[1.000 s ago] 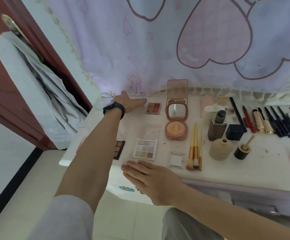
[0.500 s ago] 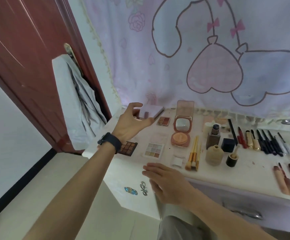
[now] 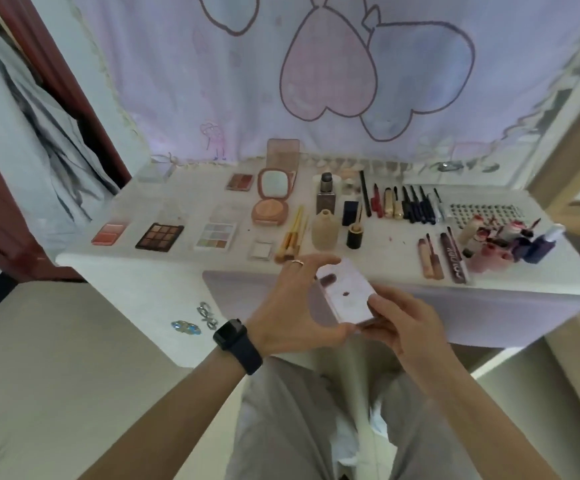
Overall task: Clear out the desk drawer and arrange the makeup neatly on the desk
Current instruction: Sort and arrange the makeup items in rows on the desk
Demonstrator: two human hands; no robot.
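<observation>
A white desk (image 3: 402, 251) stands against a pale curtain (image 3: 212, 64) printed with hearts, with a dark red door (image 3: 56, 60) to the left of the desk, and its top is covered with rows of palettes, brushes, bottles and pencils. A flat pale pink case (image 3: 345, 292) is held in the air just in front of the desk's front edge, its broad face turned up towards the camera and its long axis running from far left to near right. The left hand (image 3: 288, 306) curls round the case's left side, while the right hand (image 3: 409, 323) pinches its near right corner.

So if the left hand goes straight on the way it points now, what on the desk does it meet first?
Probably the small black jar, beside the beige bottle; the left hand holds the pink case, and depth is unclear.
</observation>
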